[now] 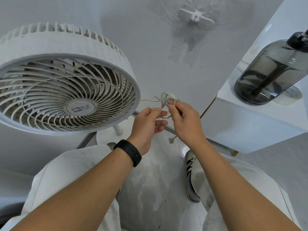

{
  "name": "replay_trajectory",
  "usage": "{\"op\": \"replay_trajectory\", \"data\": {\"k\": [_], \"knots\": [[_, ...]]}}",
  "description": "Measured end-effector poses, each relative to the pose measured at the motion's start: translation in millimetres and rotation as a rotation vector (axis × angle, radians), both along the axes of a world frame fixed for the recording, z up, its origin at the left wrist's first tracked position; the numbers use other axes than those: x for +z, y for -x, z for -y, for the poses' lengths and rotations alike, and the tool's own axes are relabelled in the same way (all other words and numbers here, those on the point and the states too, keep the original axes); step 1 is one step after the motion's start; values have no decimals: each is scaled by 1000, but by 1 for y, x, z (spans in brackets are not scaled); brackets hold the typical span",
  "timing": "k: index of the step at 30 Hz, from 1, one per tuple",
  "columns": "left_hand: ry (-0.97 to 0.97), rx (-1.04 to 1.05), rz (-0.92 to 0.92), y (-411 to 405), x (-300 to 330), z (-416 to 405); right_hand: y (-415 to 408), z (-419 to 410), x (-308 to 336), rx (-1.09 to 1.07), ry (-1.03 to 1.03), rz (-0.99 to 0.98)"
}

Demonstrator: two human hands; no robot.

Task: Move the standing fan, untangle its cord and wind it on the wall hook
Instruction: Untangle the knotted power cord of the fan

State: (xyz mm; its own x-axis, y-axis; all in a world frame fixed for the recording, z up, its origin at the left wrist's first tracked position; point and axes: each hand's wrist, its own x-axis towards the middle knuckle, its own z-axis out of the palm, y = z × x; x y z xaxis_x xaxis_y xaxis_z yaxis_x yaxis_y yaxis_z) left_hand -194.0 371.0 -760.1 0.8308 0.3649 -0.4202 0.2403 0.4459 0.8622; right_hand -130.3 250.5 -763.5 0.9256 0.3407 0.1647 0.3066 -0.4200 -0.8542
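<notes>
cord (164,101): thin, limp, light; knotted loops just right of the fan (66,90), well below the wall hook (195,16)
hands: left hand (148,124) and right hand (185,120) close together; both pinching loops
grip: take single strands beside the knot; judged snag-prone, pull gently

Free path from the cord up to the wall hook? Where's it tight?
Bare wall runs between the fan on the left and the white cabinet on the right, from the cord straight up to the wall hook. Tight at the tangle: left hand and right hand both pinch it. The bottle crowds the cabinet top.
</notes>
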Motion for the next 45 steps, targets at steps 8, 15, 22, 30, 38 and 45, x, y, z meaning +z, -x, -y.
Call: {"op": "replay_trajectory", "data": {"k": [8, 15, 22, 30, 38, 45], "knots": [[111, 2, 25, -3, 4, -1, -5, 3, -5, -118, 24, -93], [178, -12, 38, -2, 4, -4, -7, 4, -6, -96, 43, -165], [-80, -94, 18, 2, -5, 0, 5, 1, 0, 34, -56, -280], [23, 102, 116, -5, -6, -3, -8, 11, -9, 0, 233, -295], [30, -109, 76, -3, -9, 6, -8, 9, -5, -13, 134, -327], [-131, -148, 94, 1, -10, 5, -2, 5, -1, 7, 13, -358]]}}
